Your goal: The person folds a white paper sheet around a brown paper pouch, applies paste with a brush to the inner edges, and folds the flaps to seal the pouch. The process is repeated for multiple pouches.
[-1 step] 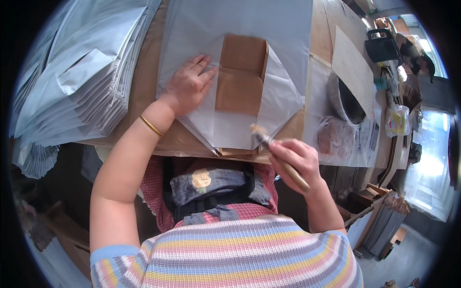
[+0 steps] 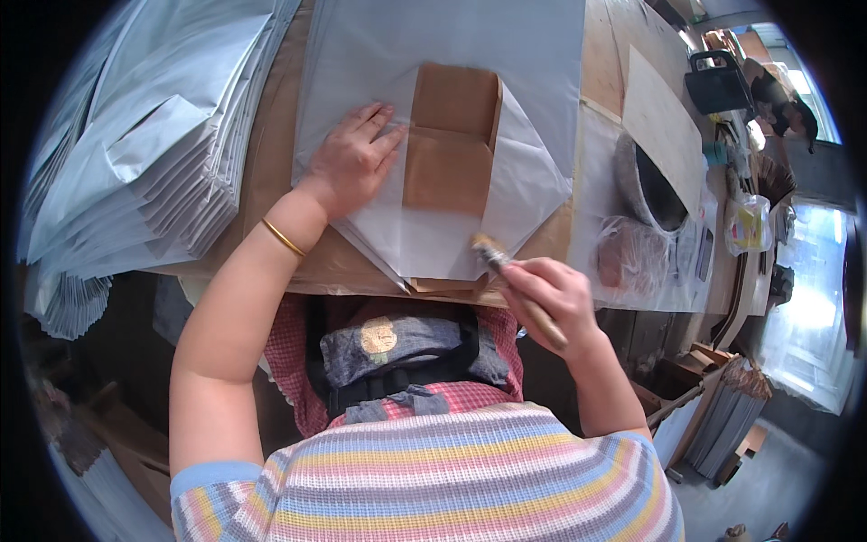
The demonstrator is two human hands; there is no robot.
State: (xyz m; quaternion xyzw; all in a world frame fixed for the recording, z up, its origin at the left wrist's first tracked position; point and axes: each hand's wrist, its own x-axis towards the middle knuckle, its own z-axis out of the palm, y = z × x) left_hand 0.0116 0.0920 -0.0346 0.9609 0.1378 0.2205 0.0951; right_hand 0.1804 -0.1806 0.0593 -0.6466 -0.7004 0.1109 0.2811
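Left hand (image 2: 354, 161) lies flat on paper (image 2: 533, 181); right hand (image 2: 553, 291) grips brush (image 2: 506, 271).

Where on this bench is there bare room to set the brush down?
Bare brown bench runs between the stacked grey sheets and the white paper bag under the left hand. Right of the right hand's brush, the bowl and clutter crowd.
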